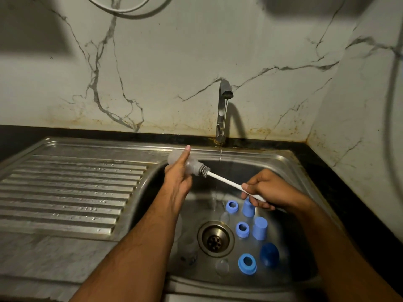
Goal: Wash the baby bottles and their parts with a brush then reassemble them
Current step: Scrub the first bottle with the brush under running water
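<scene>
Left hand: my left hand is wrapped around a clear bottle at frame centre, over the left edge of the sink, mouth pointing right.
Right hand: my right hand is closed around the white handle of the brush; the bristle head sits at the bottle's mouth.
Slip risk: I judge the bottle wet and smooth, so a hard push of the brush could twist it out of my fingers and drop it onto the parts below.
Splash risk: the tap, above centre, runs a thin stream just right of the bottle; tilting the mouth into it could spray the wall.
Drain risk: the drain lies open at lower centre; a small part nudged that way might lodge there.
Loose parts: three blue rings, two light blue caps and a dark blue cap stand lower right of centre, under my right forearm.
Clear pieces: faint see-through shapes lie near the drain, possibly teats or another bottle; I cannot tell in this dim light.
In the way: the blue parts crowd the basin floor beneath the brush hand.
Left side: the ribbed draining board fills the left of the frame.
</scene>
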{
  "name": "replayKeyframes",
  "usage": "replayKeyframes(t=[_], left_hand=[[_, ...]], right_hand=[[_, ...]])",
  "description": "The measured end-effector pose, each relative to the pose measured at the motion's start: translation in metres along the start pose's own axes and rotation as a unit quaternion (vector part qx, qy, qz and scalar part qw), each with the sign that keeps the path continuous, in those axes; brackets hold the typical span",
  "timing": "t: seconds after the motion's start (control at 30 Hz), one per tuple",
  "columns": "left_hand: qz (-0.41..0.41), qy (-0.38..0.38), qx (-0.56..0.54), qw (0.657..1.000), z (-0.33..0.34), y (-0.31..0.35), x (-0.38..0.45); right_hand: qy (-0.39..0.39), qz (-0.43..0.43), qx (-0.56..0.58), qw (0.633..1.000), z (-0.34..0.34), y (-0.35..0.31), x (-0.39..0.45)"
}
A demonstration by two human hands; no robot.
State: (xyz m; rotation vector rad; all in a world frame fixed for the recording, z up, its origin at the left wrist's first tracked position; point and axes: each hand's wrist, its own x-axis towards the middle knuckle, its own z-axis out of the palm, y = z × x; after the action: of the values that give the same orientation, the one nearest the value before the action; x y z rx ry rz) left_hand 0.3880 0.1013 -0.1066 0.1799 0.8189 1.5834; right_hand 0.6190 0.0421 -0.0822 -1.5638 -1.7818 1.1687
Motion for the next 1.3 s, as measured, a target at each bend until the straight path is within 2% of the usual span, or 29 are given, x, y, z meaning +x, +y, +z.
replayKeyframes(t=[0.17, 0.3, 0.47, 0.63, 0.87, 0.97, 1.1, 1.3], left_hand=[[-0.018, -0.002, 0.025, 1.000, 0.005, -0.008, -0.010], [-0.008, 0.022, -0.003, 1.000, 0.001, -0.001, -0.003], [-0.016, 0.012, 0.049, 0.999, 0.006, -0.012, -0.007], [-0.024, 0.020, 0.017, 0.999, 0.001, 0.000, -0.003], [-0.007, 0.040, 0.027, 0.999, 0.005, -0.007, -0.010], [0.004, 0.064, -0.006, 0.998, -0.001, -0.001, -0.005], [0.017, 0.085, 0.007, 0.996, -0.002, -0.006, -0.006], [0.020, 0.104, 0.033, 0.994, -0.003, -0.009, -0.005]], right_hand=[[0.000, -0.006, -0.009, 1.000, 0.008, -0.001, 0.001], [0.004, 0.003, 0.004, 1.000, 0.000, 0.002, 0.000], [0.014, 0.000, -0.001, 1.000, 0.008, -0.001, 0.002], [0.007, 0.012, -0.006, 1.000, -0.002, 0.002, -0.001], [0.013, 0.020, -0.010, 1.000, 0.002, 0.002, 0.000], [0.034, 0.043, -0.020, 0.998, -0.011, 0.009, -0.005], [0.086, 0.054, 0.004, 0.995, -0.020, 0.017, -0.007], [0.094, 0.069, -0.015, 0.993, -0.020, 0.017, -0.010]])
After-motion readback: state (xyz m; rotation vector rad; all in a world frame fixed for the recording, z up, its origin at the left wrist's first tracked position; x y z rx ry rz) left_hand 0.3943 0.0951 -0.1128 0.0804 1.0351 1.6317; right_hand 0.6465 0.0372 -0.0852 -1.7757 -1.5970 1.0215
